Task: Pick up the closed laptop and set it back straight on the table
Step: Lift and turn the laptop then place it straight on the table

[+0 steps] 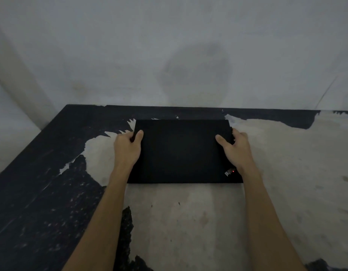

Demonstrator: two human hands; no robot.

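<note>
My left hand (128, 147) and right hand (235, 149) clamp the closed laptop (181, 151) by its sides; the near-right logo, with a red dot, is unreadable.

We made out one marking only: a small logo (229, 172) on the near right corner of the closed laptop (181, 151) lid, partly readable, ending "Pad", with a red dot.

Black laptop (181, 151) (tiny red dot, perhaps a light), black table (42, 192) with peeled pale patches.
</note>
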